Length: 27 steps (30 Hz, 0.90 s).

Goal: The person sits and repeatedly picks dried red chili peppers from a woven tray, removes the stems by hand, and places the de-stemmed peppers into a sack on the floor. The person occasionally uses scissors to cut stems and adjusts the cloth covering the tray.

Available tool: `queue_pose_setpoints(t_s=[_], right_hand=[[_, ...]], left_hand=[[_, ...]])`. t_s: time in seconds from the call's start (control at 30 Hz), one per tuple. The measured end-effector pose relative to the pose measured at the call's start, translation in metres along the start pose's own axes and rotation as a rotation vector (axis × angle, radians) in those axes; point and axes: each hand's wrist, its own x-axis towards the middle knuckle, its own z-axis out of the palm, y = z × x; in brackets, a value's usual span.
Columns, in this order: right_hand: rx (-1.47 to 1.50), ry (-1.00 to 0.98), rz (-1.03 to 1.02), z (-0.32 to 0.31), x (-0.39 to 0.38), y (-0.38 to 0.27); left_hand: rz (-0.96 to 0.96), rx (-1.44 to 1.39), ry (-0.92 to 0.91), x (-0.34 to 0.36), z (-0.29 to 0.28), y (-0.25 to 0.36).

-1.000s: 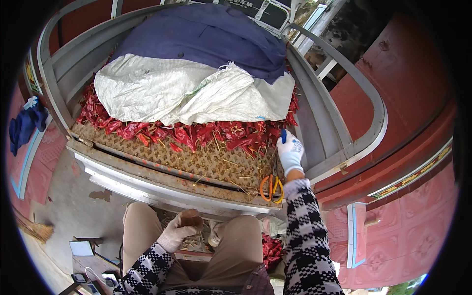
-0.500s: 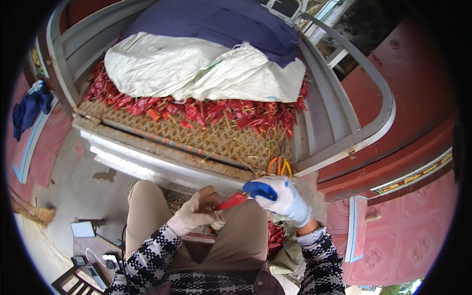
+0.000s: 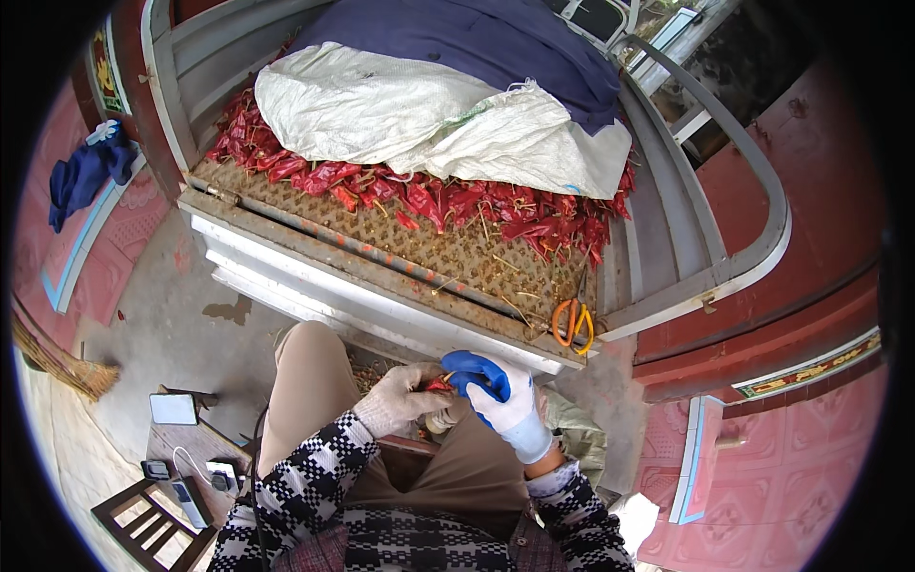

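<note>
Above my lap, both gloved hands meet at one dried red chili pepper (image 3: 439, 384). My left hand (image 3: 393, 398), in a cream knit glove, is closed around the pepper, hiding most of it. Blue-coated fingers of my right hand (image 3: 498, 393), in a white and blue glove, pinch at the pepper's pale stem end. Beyond them, many dried red chili peppers (image 3: 329, 178) lie heaped on a rusty metal truck bed (image 3: 381, 227). Scissors (image 3: 574, 324) with orange and yellow handles rest at the bed's near right corner.
A white woven sack (image 3: 381, 110) and a dark blue cloth (image 3: 448, 48) cover the heap. Grey metal rails (image 3: 710, 272) flank the bed. At left are a wooden bench (image 3: 157, 524) with small devices, a phone-like screen (image 3: 173, 409) and a straw broom (image 3: 86, 372). A greenish sack (image 3: 583, 434) lies right of my legs.
My right hand has moved left, closer to my left hand, and the pepper is now mostly covered by the fingers. The whole view has shifted, with the bed appearing farther right.
</note>
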Motion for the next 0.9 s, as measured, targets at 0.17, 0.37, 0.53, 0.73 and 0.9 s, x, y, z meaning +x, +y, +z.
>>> queue_pose_setpoints(t_s=[0.17,0.37,0.53,0.73,0.9], right_hand=[[-0.084,0.125,-0.017,0.005,-0.003,0.023],[-0.351,0.203,-0.127,0.023,-0.008,0.034],[-0.794,0.185,-0.414,0.028,0.002,0.019],[-0.090,0.250,-0.106,0.030,0.006,0.037],[-0.126,0.155,-0.103,0.031,0.005,0.032]], left_hand=[[0.156,0.363,0.209,-0.003,0.003,0.004],[0.228,0.493,0.299,-0.002,0.007,0.003],[0.170,0.462,0.351,-0.006,0.011,0.000],[0.301,0.505,0.358,-0.007,0.014,0.009],[0.310,0.585,0.339,-0.010,0.011,0.012]])
